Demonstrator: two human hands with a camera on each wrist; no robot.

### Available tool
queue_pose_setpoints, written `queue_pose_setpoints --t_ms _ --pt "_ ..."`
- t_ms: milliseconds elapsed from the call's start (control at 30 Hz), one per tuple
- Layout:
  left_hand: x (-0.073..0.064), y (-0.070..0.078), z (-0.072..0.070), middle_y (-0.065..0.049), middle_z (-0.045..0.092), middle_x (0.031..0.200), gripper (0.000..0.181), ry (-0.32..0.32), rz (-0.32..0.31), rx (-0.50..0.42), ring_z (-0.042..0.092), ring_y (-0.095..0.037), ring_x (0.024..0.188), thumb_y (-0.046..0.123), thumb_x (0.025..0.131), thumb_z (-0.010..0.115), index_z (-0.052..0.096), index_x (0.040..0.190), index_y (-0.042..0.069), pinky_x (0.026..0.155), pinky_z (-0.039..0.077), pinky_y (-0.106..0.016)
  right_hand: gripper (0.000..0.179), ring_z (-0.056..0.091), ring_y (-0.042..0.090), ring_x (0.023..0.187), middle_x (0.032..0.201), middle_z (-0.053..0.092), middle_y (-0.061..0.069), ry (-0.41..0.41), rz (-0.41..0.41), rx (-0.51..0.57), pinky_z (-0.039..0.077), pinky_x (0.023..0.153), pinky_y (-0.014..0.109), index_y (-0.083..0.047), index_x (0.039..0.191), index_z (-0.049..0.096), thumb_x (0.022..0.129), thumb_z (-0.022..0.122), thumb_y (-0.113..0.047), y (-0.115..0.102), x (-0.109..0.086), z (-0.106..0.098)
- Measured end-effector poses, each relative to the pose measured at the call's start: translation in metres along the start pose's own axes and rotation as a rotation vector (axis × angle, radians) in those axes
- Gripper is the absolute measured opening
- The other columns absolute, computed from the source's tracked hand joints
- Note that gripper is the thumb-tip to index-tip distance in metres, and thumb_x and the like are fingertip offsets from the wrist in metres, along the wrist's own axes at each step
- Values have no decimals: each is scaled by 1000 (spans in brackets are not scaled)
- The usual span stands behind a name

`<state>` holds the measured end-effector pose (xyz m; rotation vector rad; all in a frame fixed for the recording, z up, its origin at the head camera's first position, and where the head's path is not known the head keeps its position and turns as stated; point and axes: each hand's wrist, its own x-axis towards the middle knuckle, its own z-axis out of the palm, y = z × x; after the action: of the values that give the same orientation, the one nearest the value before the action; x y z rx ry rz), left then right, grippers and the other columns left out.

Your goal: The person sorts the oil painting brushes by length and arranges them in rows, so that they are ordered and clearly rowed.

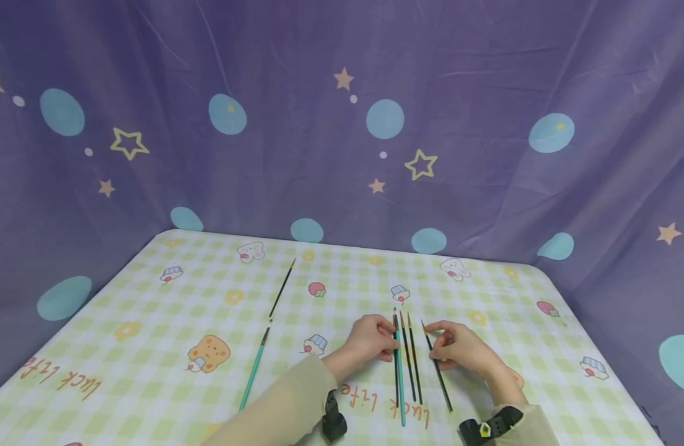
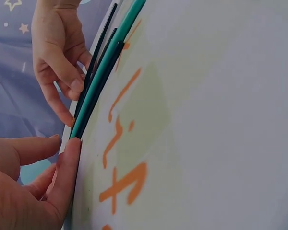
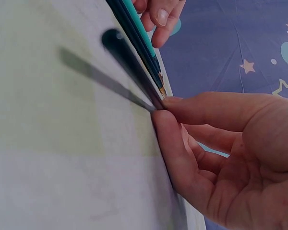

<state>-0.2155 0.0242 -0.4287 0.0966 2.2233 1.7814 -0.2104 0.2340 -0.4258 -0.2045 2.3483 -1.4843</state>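
Note:
In the head view my right hand (image 1: 467,350) pinches a thin black paintbrush (image 1: 443,389) between thumb and finger. Its bristles point away from me, and the right wrist view shows the raised black handle end (image 3: 125,55) above its shadow. My left hand (image 1: 370,339) touches a teal-handled paintbrush (image 1: 401,396) with a fingertip; in the left wrist view the thumb stands apart from that finger. Right against the teal handle lies a black paintbrush (image 1: 396,387). Two more black paintbrushes (image 1: 407,359) lie side by side between my hands.
Farther left on the checked tablecloth (image 1: 152,322) lie another teal paintbrush (image 1: 255,368) and a black paintbrush (image 1: 283,288). A purple curtain (image 1: 297,167) with stars and ovals hangs behind the table's back edge and along its sides.

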Motion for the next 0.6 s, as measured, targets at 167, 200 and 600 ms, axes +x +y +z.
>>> queue_pose_setpoints --t_ms 167,200,600 --pt "0 -1 1 -6 57 72 25 11 8 19 56 -11 46 -5 72 69 60 96 -2 48 53 -26 52 58 17 67 78 55 8 -1 3 7 55 59 34 7 125 45 77 66 -1 0 1 0" --pt "1 -2 1 -5 57 72 25 15 8 24 56 -11 46 -4 72 69 60 96 -2 48 53 -26 52 58 17 67 78 55 8 -3 2 10 55 59 35 7 125 45 77 66 -1 0 1 0" --pt "2 -3 5 -4 57 68 27 63 14 71 55 -11 44 -4 70 71 60 95 0 46 51 -24 53 58 17 67 78 55 9 -7 13 11 55 59 34 7 126 44 78 65 -2 -1 0 0"
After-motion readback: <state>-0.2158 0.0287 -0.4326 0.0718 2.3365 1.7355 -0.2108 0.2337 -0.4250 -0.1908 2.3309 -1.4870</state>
